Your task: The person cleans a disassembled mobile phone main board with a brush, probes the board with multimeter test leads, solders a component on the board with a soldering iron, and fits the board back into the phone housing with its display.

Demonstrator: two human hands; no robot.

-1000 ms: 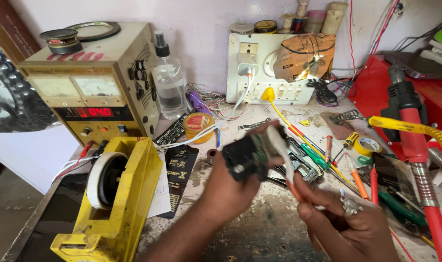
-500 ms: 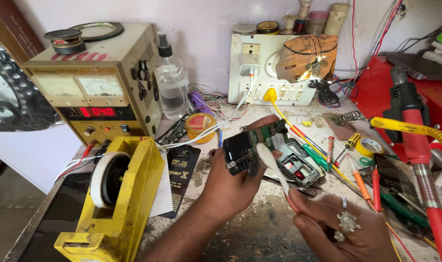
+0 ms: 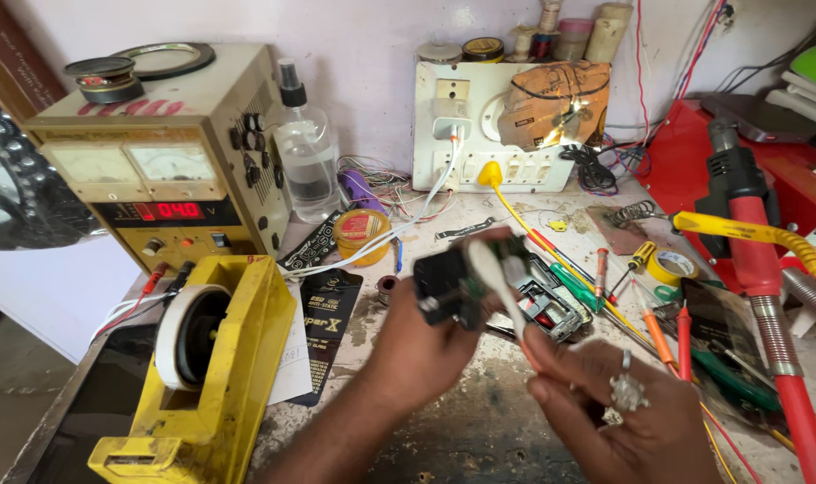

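My left hand (image 3: 417,345) holds a small dark circuit board (image 3: 457,282) upright above the workbench, fingers wrapped around its back. My right hand (image 3: 619,408), with rings on it, grips a white brush-like tool (image 3: 496,287) whose pale head rests against the front of the board. Both are blurred by motion. Just behind the board lies an opened device with a green board (image 3: 551,305) on the bench.
A yellow tape dispenser (image 3: 211,367) stands at front left, a beige power supply (image 3: 157,170) and a clear spray bottle (image 3: 305,152) behind it. A white socket board (image 3: 480,125) is at the back. Screwdrivers (image 3: 655,327), tape rolls and a red hot-air tool (image 3: 758,269) crowd the right.
Both hands have shifted slightly down and right with the board. The brush head has moved up across the board's face.
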